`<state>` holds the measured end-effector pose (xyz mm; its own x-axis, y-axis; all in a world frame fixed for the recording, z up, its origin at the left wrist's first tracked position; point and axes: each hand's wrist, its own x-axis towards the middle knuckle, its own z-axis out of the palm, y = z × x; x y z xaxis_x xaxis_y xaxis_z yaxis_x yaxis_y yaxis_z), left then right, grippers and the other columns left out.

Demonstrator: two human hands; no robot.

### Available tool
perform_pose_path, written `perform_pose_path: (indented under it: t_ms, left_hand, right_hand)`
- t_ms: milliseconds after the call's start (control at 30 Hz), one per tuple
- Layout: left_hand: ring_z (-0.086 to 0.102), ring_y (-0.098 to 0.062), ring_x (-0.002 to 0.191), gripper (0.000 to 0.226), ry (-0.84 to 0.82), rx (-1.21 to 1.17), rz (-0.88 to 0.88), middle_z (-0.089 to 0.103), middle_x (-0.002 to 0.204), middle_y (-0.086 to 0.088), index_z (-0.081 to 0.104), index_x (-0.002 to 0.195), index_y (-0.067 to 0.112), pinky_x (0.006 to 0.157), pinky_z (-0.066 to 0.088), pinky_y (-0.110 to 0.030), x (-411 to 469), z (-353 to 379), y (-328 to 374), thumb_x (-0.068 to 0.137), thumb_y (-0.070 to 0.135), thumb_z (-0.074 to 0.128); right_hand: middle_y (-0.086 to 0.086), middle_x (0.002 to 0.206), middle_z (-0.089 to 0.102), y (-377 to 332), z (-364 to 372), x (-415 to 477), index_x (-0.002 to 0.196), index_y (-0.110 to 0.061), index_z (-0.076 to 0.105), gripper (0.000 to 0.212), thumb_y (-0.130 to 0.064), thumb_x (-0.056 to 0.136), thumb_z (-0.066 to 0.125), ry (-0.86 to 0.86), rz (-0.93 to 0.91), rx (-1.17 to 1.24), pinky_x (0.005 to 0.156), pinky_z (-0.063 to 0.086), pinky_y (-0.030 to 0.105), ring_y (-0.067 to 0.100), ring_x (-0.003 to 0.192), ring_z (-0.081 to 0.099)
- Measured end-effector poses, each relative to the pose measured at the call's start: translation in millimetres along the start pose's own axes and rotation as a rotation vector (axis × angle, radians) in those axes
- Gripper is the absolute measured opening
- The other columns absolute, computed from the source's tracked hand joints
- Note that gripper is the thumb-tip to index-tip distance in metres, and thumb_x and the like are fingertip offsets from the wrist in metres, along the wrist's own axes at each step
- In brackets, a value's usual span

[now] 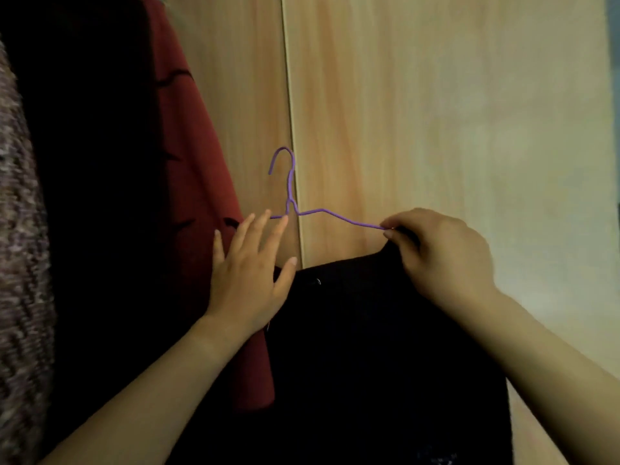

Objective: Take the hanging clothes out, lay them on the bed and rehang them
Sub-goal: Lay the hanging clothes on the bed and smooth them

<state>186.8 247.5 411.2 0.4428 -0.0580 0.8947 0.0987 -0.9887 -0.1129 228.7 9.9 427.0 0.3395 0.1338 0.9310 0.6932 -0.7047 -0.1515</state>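
A purple wire hanger [291,204] is held upright in front of the wooden wardrobe panel [419,112], its hook uppermost and hooked on nothing that shows. The right hand [443,256] pinches the end of the hanger's right arm between thumb and curled fingers, and a fold of the black garment [369,347] is gathered at the same spot. From there the black cloth hangs down and fills the lower middle of the view. The left hand [250,273] is spread flat with straight fingers. Its fingertips reach the hanger's short left arm, just below the neck; whether they touch the wire cannot be told. Its thumb lies against the top edge of the black garment.

Just behind the left hand hangs a red garment [198,196]. Further left is a dark garment [94,162], then a mottled knitted one [20,229] at the left edge.
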Motion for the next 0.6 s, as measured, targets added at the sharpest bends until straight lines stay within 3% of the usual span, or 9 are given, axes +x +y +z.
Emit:
perform_pose_path:
  t_ms: [133,267,433,533,600]
  left_hand:
    - [0.027,-0.019,0.14,0.061,-0.08,-0.137,-0.039,0.033,0.151,0.001,0.028,0.145,0.026,0.109,0.007,-0.063,-32,10,49,0.09,0.05,0.035]
    - [0.036,-0.019,0.133,0.062,-0.119,-0.263,0.012,0.04,0.145,0.001,0.029,0.145,0.024,0.108,0.016,-0.063,-67,23,110,0.088,0.049,0.031]
    - [0.042,-0.024,0.127,0.057,-0.149,-0.391,0.086,0.048,0.137,-0.003,0.032,0.143,0.025,0.107,0.02,-0.062,-93,27,189,0.09,0.046,0.031]
    - [0.049,-0.028,0.113,0.051,-0.19,-0.444,0.143,0.055,0.121,-0.004,0.044,0.134,0.02,0.103,0.028,-0.058,-105,32,248,0.091,0.044,0.031]
    - [0.054,-0.032,0.094,0.045,-0.174,-0.496,0.215,0.059,0.101,-0.007,0.056,0.116,0.012,0.086,0.041,-0.048,-117,35,298,0.092,0.042,0.034]
  right_hand:
    - [-0.013,0.098,0.067,40,-42,-59,0.099,-0.031,0.067,0.015,-0.028,0.092,0.055,-0.033,0.068,-0.049,0.063,0.041,0.027,0.015,0.087,0.061]
    - [-0.012,0.091,0.067,81,-88,-122,0.097,-0.028,0.068,0.013,-0.022,0.09,0.06,0.033,0.085,-0.065,0.062,0.047,0.026,0.011,0.079,0.062]
    - [-0.011,0.093,0.068,144,-159,-191,0.098,-0.025,0.069,0.013,-0.018,0.09,0.06,0.073,0.142,-0.099,0.064,0.046,0.025,0.004,0.083,0.059]
    - [-0.009,0.095,0.068,190,-211,-232,0.098,-0.022,0.069,0.016,-0.025,0.091,0.054,0.083,0.203,-0.137,0.068,0.046,0.022,0.007,0.086,0.06]
    - [-0.007,0.094,0.068,222,-250,-262,0.096,-0.018,0.07,0.022,-0.028,0.09,0.051,0.067,0.24,-0.166,0.072,0.04,0.01,0.005,0.087,0.058]
